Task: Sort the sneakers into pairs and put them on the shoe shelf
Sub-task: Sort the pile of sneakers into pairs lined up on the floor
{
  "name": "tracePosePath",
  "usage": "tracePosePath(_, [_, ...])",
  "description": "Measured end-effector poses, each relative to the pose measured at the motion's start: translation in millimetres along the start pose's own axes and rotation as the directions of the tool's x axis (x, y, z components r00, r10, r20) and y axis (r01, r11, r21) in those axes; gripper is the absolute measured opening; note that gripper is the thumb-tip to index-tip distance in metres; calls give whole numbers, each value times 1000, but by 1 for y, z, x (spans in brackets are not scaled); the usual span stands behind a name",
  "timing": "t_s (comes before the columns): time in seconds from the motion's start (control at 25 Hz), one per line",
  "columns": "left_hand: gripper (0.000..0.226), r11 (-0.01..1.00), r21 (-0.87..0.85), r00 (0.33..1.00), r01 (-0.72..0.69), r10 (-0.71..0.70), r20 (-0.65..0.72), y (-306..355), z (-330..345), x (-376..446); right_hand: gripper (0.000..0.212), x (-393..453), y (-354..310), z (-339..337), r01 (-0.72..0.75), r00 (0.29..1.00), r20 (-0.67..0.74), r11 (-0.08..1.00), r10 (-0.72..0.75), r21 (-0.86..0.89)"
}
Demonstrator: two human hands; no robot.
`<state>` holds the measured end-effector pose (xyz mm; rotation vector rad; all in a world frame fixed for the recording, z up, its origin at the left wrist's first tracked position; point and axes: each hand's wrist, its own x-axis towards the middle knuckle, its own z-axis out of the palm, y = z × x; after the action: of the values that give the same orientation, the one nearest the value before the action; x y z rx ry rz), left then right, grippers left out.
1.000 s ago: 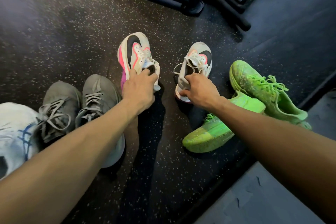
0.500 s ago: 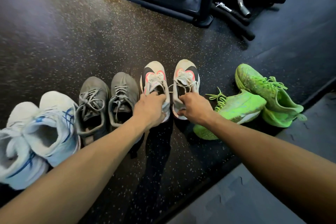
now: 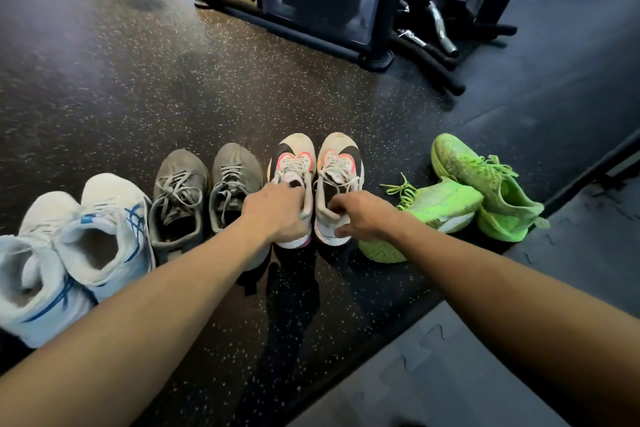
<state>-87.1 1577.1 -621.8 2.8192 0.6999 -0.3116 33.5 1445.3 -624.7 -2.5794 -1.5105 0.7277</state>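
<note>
Sneakers: eight on the speckled rubber floor [image 3: 138, 87], in a rough row running left to right in front of the person. White-and-blue pair [image 3: 69, 246] at the left end, grey pair [image 3: 207, 187] next, cream pair with black and pink marks in the middle, green pair [image 3: 467, 198] at the right end beside the edge of a grey foam mat [image 3: 433, 374].

Grip, left hand [image 3: 277, 215]: fingers curled over the heel collar of the left cream sneaker [image 3: 294, 163], clamped on it. Grip, right hand [image 3: 363, 215]: fingertips hooked into the heel opening of the right cream sneaker [image 3: 341, 166], thumb at the back of the heel; holding it.

Key relation: both cream shoes lie straight ahead of the hands, long axes parallel, toes pointing away from the person, heels toward the wrists. Inner sides sit just beside each other, soles down on the floor. Each hand is nearest its own shoe; no crossing needed.

Judgement: three pairs look matched and aligned; the green pair is not, one shoe lying crosswise over the other's heel area. No shoe shelf in view. Dark gym machine base [image 3: 311, 21] stands well beyond the row.
</note>
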Motion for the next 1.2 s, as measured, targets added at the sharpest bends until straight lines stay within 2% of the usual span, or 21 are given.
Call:
tracePosePath(0.12, [51,999,-38,993,-29,25,-117,10,-5,1,56,-11,6,-17,-40,996,-73,999,42,38])
tracePosePath(0.24, [51,998,-18,980,-60,56,-191,28,-10,10,53,-25,20,-37,-71,987,-142,997,72,10])
tracePosePath(0.36, [42,992,-12,965,-129,122,-233,56,-19,25,51,-45,50,-54,-146,967,-214,989,139,-19])
tracePosePath(0.52, [35,984,-44,973,-173,164,-165,95,-29,54,49,-70,94,-71,-282,916,-305,959,261,-28])
tracePosePath(0.72, [40,976,-33,976,-216,215,-43,147,-28,97,55,-100,159,-80,-442,845,-345,897,407,-25])
tracePosePath(0.88, [41,975,-12,974,-221,222,38,176,-11,127,52,-109,200,-71,-488,812,-349,872,468,33])
tracePosePath(1.04, [57,970,21,962,-240,235,137,201,13,157,41,-109,236,-52,-525,803,-315,851,505,27])
tracePosePath(1.2, [68,973,-83,950,-214,227,215,213,32,183,34,-102,250,-39,-531,811,-259,846,524,47])
